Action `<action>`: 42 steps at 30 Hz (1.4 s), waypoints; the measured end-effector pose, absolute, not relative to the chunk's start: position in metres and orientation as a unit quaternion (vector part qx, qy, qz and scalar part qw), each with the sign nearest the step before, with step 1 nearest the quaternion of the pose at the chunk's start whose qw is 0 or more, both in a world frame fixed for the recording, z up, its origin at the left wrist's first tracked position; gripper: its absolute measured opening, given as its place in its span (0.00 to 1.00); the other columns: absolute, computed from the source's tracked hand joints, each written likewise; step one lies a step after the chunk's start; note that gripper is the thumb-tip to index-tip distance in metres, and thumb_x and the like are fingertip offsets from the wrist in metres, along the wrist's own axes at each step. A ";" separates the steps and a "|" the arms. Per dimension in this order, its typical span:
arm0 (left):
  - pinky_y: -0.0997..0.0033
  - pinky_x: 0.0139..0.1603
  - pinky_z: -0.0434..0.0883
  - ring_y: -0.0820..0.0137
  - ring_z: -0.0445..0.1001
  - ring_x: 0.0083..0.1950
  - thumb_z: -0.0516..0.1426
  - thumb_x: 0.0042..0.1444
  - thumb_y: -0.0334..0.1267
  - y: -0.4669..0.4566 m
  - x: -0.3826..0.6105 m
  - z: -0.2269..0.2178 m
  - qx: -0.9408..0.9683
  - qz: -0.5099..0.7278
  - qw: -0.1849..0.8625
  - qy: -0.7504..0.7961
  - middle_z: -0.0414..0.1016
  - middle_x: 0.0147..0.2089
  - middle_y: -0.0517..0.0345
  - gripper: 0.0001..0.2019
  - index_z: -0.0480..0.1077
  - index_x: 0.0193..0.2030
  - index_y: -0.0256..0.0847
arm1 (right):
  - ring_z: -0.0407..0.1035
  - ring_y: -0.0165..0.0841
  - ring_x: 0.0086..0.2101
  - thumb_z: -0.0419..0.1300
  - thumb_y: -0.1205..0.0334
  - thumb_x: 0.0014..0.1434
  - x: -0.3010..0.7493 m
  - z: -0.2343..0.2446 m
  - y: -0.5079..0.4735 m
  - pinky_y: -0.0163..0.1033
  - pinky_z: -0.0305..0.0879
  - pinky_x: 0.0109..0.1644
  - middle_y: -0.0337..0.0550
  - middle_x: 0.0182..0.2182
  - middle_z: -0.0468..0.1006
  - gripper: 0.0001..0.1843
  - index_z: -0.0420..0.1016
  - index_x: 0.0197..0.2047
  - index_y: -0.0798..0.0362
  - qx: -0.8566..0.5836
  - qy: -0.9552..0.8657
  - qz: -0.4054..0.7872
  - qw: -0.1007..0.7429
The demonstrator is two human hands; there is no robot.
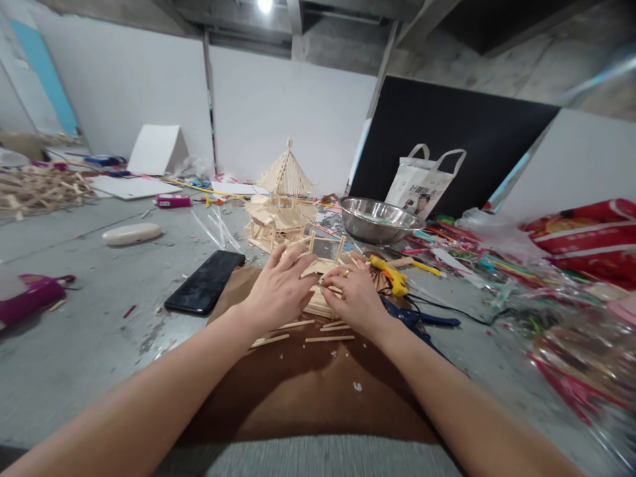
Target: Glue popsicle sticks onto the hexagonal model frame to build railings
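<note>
Both hands rest on a small structure of wooden sticks [322,265] that stands on a brown board [298,384]. My left hand [281,288] lies over its left side with the fingers curled on the sticks. My right hand [354,295], with a ring on one finger, pinches the sticks on its right side. Loose wooden sticks [308,334] lie on the board just below the hands. A finished stick pagoda model [279,199] stands behind the structure.
A black phone [206,281] lies left of the board. A yellow glue gun [392,275] and blue-handled tool [422,319] lie to the right. A steel bowl [380,220], a white tote bag [422,182], coloured packets [586,238] and a stick pile [40,189] surround them.
</note>
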State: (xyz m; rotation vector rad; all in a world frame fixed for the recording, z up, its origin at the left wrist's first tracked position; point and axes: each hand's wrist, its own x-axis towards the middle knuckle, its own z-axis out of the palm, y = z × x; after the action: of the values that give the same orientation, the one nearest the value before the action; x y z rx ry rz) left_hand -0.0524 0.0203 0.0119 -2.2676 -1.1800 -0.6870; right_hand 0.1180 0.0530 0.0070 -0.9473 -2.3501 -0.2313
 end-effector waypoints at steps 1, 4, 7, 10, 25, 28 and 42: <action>0.52 0.56 0.48 0.59 0.52 0.57 0.51 0.50 0.37 0.022 -0.050 0.012 -0.837 -0.243 0.246 -0.425 0.64 0.51 0.54 0.09 0.69 0.37 0.42 | 0.64 0.34 0.39 0.53 0.63 0.51 0.118 0.007 0.053 0.50 0.42 0.55 0.41 0.32 0.75 0.07 0.72 0.28 0.52 -0.352 -0.883 -0.089 0.296; 0.52 0.56 0.48 0.60 0.54 0.56 0.50 0.52 0.37 0.029 -0.047 0.014 -0.851 -0.222 0.244 -0.408 0.67 0.48 0.53 0.08 0.70 0.34 0.41 | 0.64 0.34 0.39 0.53 0.62 0.52 0.118 0.006 0.054 0.49 0.43 0.55 0.40 0.31 0.75 0.07 0.72 0.29 0.52 -0.350 -0.883 -0.088 0.300; 0.51 0.56 0.47 0.61 0.56 0.55 0.50 0.53 0.37 0.034 -0.049 0.013 -0.861 -0.217 0.242 -0.392 0.69 0.44 0.54 0.09 0.71 0.32 0.42 | 0.64 0.34 0.39 0.53 0.63 0.51 0.117 0.006 0.053 0.49 0.44 0.54 0.40 0.31 0.75 0.07 0.72 0.28 0.52 -0.356 -0.882 -0.081 0.297; 0.51 0.56 0.46 0.62 0.56 0.55 0.50 0.53 0.36 0.036 -0.051 0.012 -0.860 -0.222 0.240 -0.392 0.70 0.42 0.56 0.09 0.71 0.32 0.43 | 0.64 0.35 0.40 0.54 0.62 0.51 0.117 0.010 0.051 0.50 0.43 0.54 0.42 0.32 0.75 0.07 0.72 0.30 0.53 -0.360 -0.883 -0.071 0.292; 0.52 0.56 0.46 0.63 0.58 0.54 0.53 0.51 0.36 0.038 -0.051 0.004 -0.846 -0.244 0.255 -0.400 0.70 0.43 0.60 0.06 0.72 0.28 0.45 | 0.68 0.32 0.34 0.55 0.59 0.48 0.156 0.050 0.053 0.34 0.60 0.36 0.42 0.34 0.75 0.11 0.70 0.36 0.54 -0.447 -0.877 0.153 0.087; 0.52 0.57 0.45 0.63 0.57 0.54 0.53 0.51 0.36 0.038 -0.052 0.004 -0.844 -0.246 0.260 -0.400 0.70 0.43 0.61 0.06 0.72 0.28 0.46 | 0.68 0.31 0.32 0.56 0.59 0.48 0.153 0.044 0.053 0.34 0.60 0.35 0.42 0.32 0.75 0.10 0.69 0.34 0.54 -0.435 -0.883 0.142 0.103; 0.51 0.58 0.45 0.62 0.56 0.56 0.55 0.48 0.34 0.037 -0.054 0.006 -0.845 -0.236 0.271 -0.395 0.70 0.44 0.60 0.06 0.73 0.30 0.47 | 0.65 0.28 0.27 0.53 0.59 0.50 0.145 0.027 0.052 0.32 0.56 0.31 0.40 0.24 0.72 0.08 0.68 0.28 0.54 -0.420 -0.888 0.045 0.184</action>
State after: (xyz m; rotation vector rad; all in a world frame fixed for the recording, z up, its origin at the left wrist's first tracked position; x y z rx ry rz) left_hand -0.0537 0.0366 0.0056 -2.2773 -1.0651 -0.6366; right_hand 0.1449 0.0522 0.0269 -1.1846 -2.5027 0.1269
